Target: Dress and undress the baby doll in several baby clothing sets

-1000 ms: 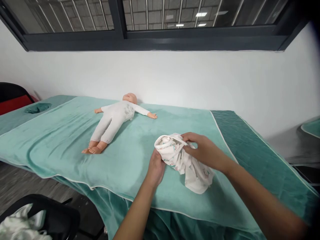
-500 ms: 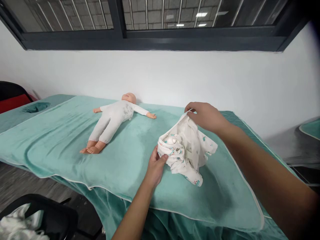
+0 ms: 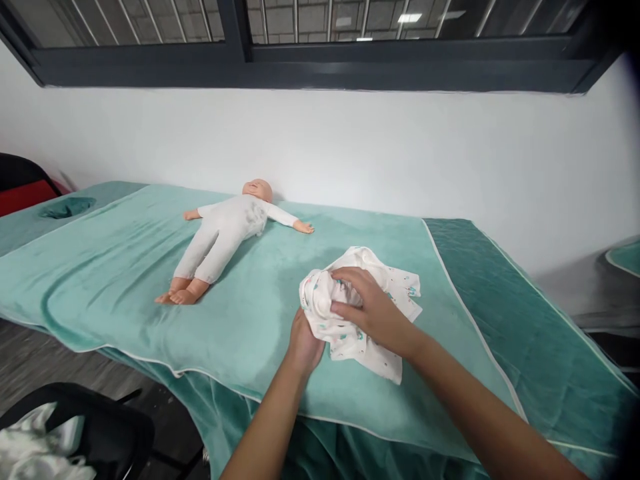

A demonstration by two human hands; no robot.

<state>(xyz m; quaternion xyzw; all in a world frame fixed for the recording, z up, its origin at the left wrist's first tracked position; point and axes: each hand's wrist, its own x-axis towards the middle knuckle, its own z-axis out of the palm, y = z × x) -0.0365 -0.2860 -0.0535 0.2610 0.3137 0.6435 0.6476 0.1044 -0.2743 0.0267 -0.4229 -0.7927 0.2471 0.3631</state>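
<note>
A white baby shirt point(image 3: 383, 353) with a small coloured print is bunched up over the green cover, its sleeves spread to the right and toward me. My left hand point(image 3: 305, 343) holds its gathered left end from below, the fingers mostly hidden under the cloth. From the right, my right hand point(image 3: 373, 307) curves thumb and fingers around the bunched fabric, fingertips in its folds. A baby doll point(image 3: 220, 233) in a white body lies on its back to the left, arms out, apart from both hands.
A green blanket point(image 3: 125, 287) with pale edging covers the bed, which has a face hole point(image 3: 67, 207) at the far left. Behind it is a white wall point(image 3: 350, 153) under a dark window frame point(image 3: 310, 67). A black chair point(image 3: 117, 427) at lower left bears white cloths point(image 3: 40, 447).
My right hand has let go of the shirt's raised edge and come down left onto the bunched part. The cloth's far side has dropped. My left hand keeps its hold, now further under it.
</note>
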